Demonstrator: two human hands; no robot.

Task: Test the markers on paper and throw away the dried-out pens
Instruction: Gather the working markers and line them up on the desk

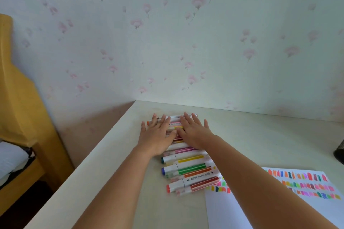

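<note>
Several capped markers (188, 170) lie side by side in a row on the pale desk (115, 173), running from the near middle toward the wall. My left hand (158, 135) and my right hand (195, 132) rest flat on the far part of the row, fingers straight and spread, thumbs almost touching. They hide the markers beneath them. A white sheet of paper (232, 210) lies at the near right, covered with rows of short colour strokes (305, 184). My right forearm crosses over the paper's left part.
A flowered wall stands right behind the desk. A dark mesh container (339, 152) sits at the desk's right edge. Left of the desk stands a yellow wooden bed frame (20, 102) with white bedding (11, 156); the desk's left edge drops toward it.
</note>
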